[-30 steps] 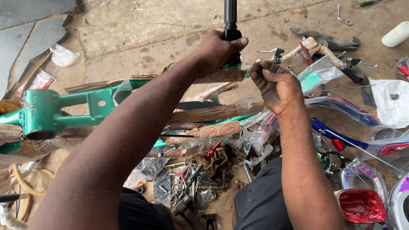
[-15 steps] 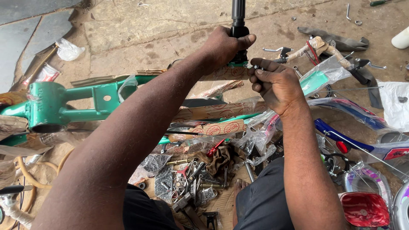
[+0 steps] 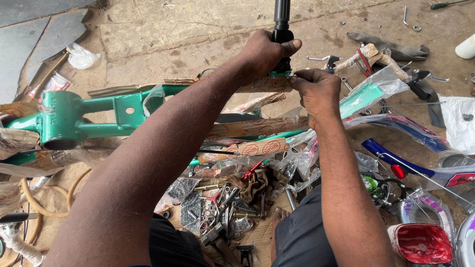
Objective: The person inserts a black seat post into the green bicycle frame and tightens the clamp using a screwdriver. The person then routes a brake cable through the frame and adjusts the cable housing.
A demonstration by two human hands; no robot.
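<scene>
The person sits on the concrete floor (image 3: 163,29) and works on a green bicycle frame (image 3: 84,116), which lies across the floor from the left edge toward the middle, partly in cardboard and plastic wrapping. The left hand (image 3: 264,52) is clenched around a black tube (image 3: 282,20), probably the seat post or a stem, which stands upright from the frame near the far edge of the floor. The right hand (image 3: 316,91) is just beside it, and its fingertips (image 3: 296,78) pinch something small at the green clamp (image 3: 278,74) under the tube; I cannot tell if it is a bolt or a nut. I judge that the step in hand is the fixing of this tube into the frame. The next move would call for a steady hold on the tube and careful turning of the small part, perhaps with a tool from the heap of spanners and small parts (image 3: 222,207) near the person's knees. The top of the tube is cut off by the picture edge, and the clamp is mostly hidden behind the hands. At the right lie a wrapped blue mudguard (image 3: 396,128) and a red reflector (image 3: 420,242).
</scene>
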